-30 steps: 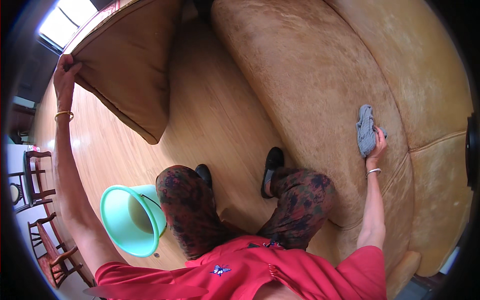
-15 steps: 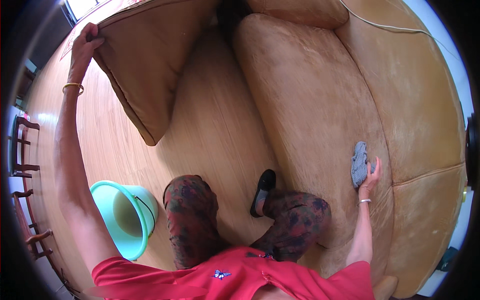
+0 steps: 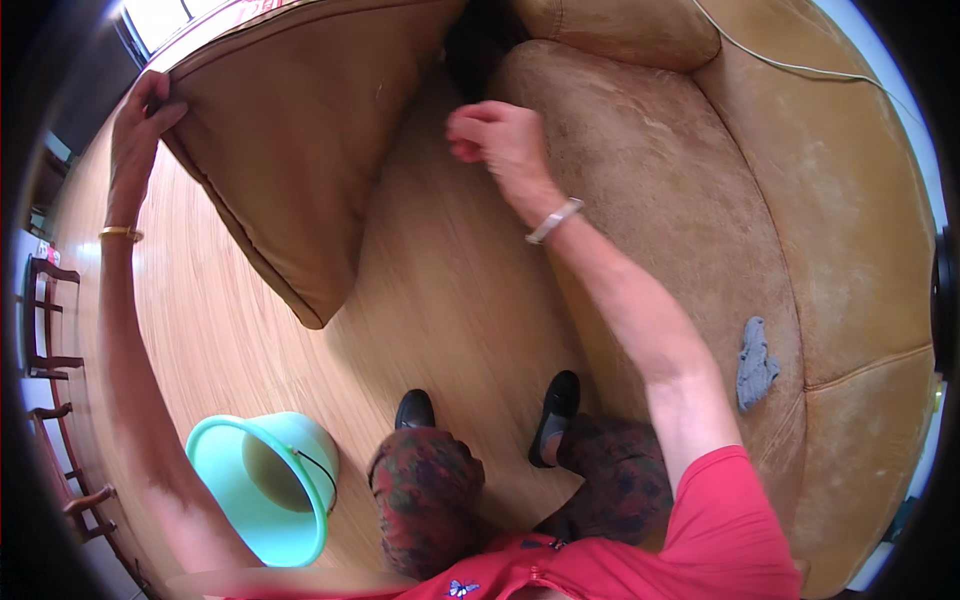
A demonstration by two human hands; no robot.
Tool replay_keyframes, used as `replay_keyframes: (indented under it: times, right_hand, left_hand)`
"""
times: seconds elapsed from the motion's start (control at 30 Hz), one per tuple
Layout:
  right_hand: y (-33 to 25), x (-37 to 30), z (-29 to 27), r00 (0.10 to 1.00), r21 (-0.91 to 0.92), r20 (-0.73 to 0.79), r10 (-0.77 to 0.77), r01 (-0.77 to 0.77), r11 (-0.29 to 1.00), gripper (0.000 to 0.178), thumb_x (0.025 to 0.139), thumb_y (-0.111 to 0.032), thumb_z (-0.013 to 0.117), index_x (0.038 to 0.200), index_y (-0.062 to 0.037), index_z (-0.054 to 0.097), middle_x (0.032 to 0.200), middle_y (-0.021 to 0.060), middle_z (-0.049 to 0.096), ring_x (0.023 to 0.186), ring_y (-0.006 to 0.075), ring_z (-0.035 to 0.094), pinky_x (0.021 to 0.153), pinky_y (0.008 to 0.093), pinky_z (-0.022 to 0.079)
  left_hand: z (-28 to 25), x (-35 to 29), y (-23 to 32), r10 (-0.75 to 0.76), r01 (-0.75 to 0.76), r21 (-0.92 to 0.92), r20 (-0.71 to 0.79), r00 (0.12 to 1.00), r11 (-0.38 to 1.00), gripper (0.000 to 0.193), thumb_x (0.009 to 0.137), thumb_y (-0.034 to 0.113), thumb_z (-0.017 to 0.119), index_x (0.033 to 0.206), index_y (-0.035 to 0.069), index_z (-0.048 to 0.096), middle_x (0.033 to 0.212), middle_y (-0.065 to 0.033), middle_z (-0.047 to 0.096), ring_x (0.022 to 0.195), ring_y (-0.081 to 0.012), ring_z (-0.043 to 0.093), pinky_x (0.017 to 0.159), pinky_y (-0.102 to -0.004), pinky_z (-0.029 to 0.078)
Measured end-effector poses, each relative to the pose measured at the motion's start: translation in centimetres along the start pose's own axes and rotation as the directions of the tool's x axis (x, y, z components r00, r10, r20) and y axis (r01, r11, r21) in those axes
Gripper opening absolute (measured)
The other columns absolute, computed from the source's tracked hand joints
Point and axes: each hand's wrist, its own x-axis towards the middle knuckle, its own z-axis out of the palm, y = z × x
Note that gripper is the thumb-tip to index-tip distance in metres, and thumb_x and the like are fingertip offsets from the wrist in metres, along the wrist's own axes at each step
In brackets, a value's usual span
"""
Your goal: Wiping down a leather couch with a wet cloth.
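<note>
My left hand (image 3: 146, 112) grips the upper left corner of a large brown leather sofa cushion (image 3: 290, 130), which stands tilted with its lower corner near the wood floor. In mid-air between this cushion and the sofa seat (image 3: 640, 170) is my right hand (image 3: 500, 145). Its fingers are curled in, slightly smeared by motion, and nothing shows in them. A crumpled grey cloth (image 3: 757, 365) lies on the seat near the backrest, apart from both hands.
A mint-green bucket (image 3: 205, 440) with cloudy water stands on the floor at lower left. Dark wooden chairs (image 3: 50, 310) line the far left. A pale cable (image 3: 780, 66) runs over the sofa back. My black shoes (image 3: 558, 405) are beside the sofa.
My right hand has let go of the grey cloth and swung up and left toward the cushion. The cloth stays on the seat. My left hand keeps its hold on the cushion corner.
</note>
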Motion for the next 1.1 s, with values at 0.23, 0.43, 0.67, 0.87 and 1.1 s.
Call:
replay_keyframes:
  times: [0.23, 0.43, 0.67, 0.87, 1.1]
  right_hand:
    - [1.0, 4.7, 7.9, 0.994, -0.096, -0.024, 0.11, -0.112, 0.989, 0.022, 0.079, -0.017, 0.067, 0.077, 0.0044, 0.064, 0.065, 0.008, 0.063, 0.055, 0.0127, 0.059, 0.05, 0.0259, 0.048]
    - [3.4, 6.7, 7.2, 0.997, 0.051, -0.055, 0.051, -0.048, 0.998, 0.018, 0.08, -0.011, 0.06, 0.077, 0.0065, 0.063, 0.065, 0.0101, 0.064, 0.055, 0.0147, 0.061, 0.051, 0.027, 0.05]
    - [6.3, 6.1, 4.7, 0.964, -0.07, -0.215, 0.154, -0.173, 0.982, 0.012, 0.075, -0.007, 0.058, 0.075, 0.0014, 0.067, 0.064, 0.0113, 0.065, 0.058, 0.0202, 0.064, 0.058, 0.0326, 0.051]
    - [5.6, 6.2, 5.7, 0.949, -0.086, -0.238, -0.205, 0.189, 0.978, 0.014, 0.079, -0.01, 0.058, 0.079, 0.0025, 0.065, 0.063, 0.0073, 0.063, 0.054, 0.0133, 0.059, 0.052, 0.0273, 0.05]
    - [5.1, 8.2, 6.6, 0.98, -0.153, -0.111, -0.166, 0.149, 0.977, 0.022, 0.081, -0.017, 0.055, 0.076, 0.003, 0.064, 0.061, 0.008, 0.061, 0.053, 0.0135, 0.059, 0.048, 0.0285, 0.049]
  left_hand:
    - [0.1, 0.0, -0.7, 0.028, -0.025, -0.045, 0.074, 0.997, 0.999, 0.018, 0.08, 0.006, 0.062, 0.087, 0.012, 0.046, 0.087, 0.0044, 0.042, 0.085, -0.0088, 0.039, 0.084, -0.0215, 0.031]
    - [-0.8, 0.2, -2.9, 0.018, -0.013, -0.069, 0.073, 0.997, 0.998, 0.016, 0.082, 0.008, 0.062, 0.089, 0.013, 0.049, 0.094, 0.0035, 0.051, 0.093, -0.0096, 0.044, 0.091, -0.0241, 0.031]
    - [-0.5, 0.0, -3.2, 0.031, -0.027, -0.108, 0.041, 0.999, 0.994, 0.012, 0.087, 0.009, 0.06, 0.09, 0.012, 0.049, 0.092, 0.0036, 0.049, 0.093, -0.0087, 0.044, 0.093, -0.0261, 0.03]
    - [-0.5, 0.2, -3.3, 0.021, -0.02, -0.084, 0.01, 1.0, 0.996, 0.011, 0.087, 0.008, 0.06, 0.091, 0.012, 0.05, 0.092, 0.0038, 0.049, 0.093, -0.0078, 0.044, 0.091, -0.024, 0.031]
    - [-0.8, -0.1, -3.3, 0.002, 0.003, -0.135, 0.038, 0.999, 0.991, 0.017, 0.084, 0.005, 0.063, 0.093, 0.01, 0.05, 0.093, 0.003, 0.048, 0.094, -0.0085, 0.045, 0.092, -0.0226, 0.031]
